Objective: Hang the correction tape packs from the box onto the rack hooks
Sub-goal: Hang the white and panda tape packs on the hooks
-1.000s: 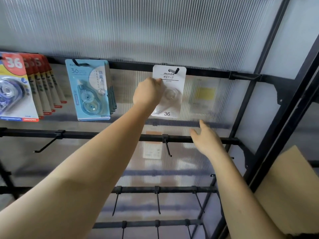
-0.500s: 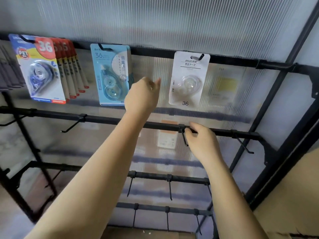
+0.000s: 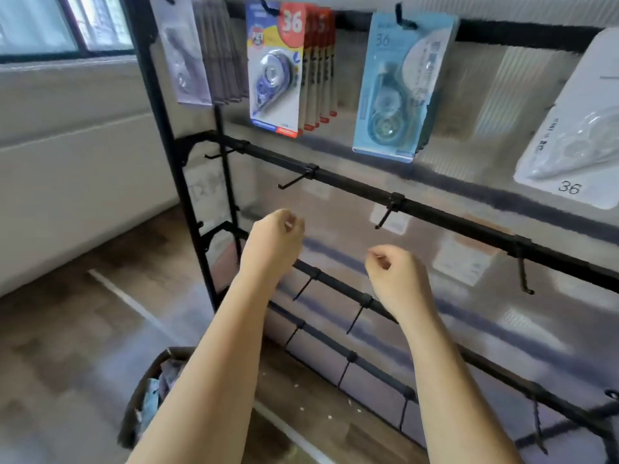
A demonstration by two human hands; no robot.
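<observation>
Both your hands are free in front of the rack [image 3: 435, 216]: your left hand [image 3: 273, 246] and your right hand [image 3: 397, 279] hang with fingers curled loosely inward, grasping nothing, apart from the bars and from each other. You look to be between packs, with the next one not yet fetched. Along the top bar several are already up: a grey set [image 3: 201, 51] at the far left, the red-and-yellow packs [image 3: 278, 65], the light blue packs [image 3: 395, 88], and a white pack [image 3: 569, 139] at the right edge marked 36. The supply sits low at your left: the box [image 3: 140, 396], on the floor beside the rack's foot, and something pale blue inside it may be more packs, though blur and your left forearm hide most of it. Your next move, I judge, calls for reaching down into that box, taking one pack by its card, and bringing the punched hole to a hook. The free hooks [image 3: 385, 216] on the middle bar stand bare and close to hand, and lower bars carry more. Aim the hole squarely at the hook tip, since these prongs are thin and slope downward. The white pack is cut off by the frame, so its hook is out of sight; the whole view is smeared, and small print on the cards cannot be read.
</observation>
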